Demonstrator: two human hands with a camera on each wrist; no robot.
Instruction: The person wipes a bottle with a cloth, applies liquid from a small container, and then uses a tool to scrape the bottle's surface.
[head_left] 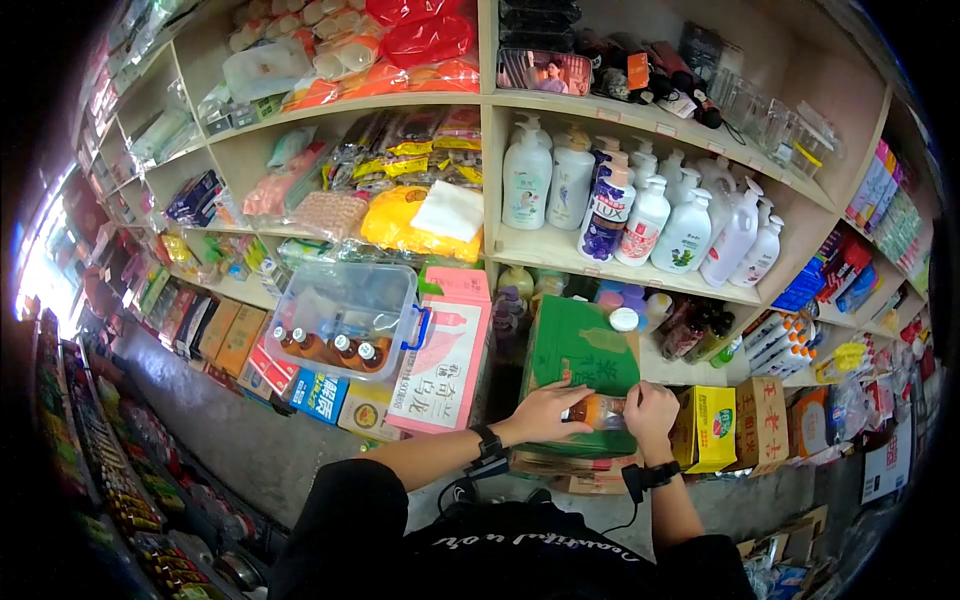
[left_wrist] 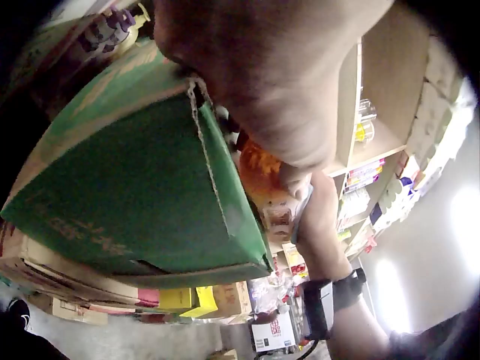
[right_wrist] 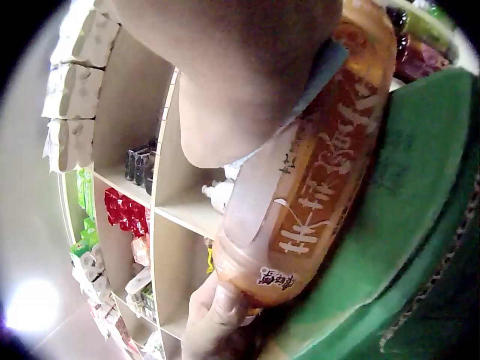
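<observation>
Orange-labelled bottle (head_left: 597, 410) lies on its side against the green carton (head_left: 580, 350), low in front of the shelves and between the 2 hands. Right hand (head_left: 650, 412) grips it from above, fingers curled round the label and palm over the bottle's upper flank. Left hand (head_left: 545, 412) rests on the carton with its fingertips (right_wrist: 214, 315) touching the bottle's other end; cannot tell whether they curl round it.
</observation>
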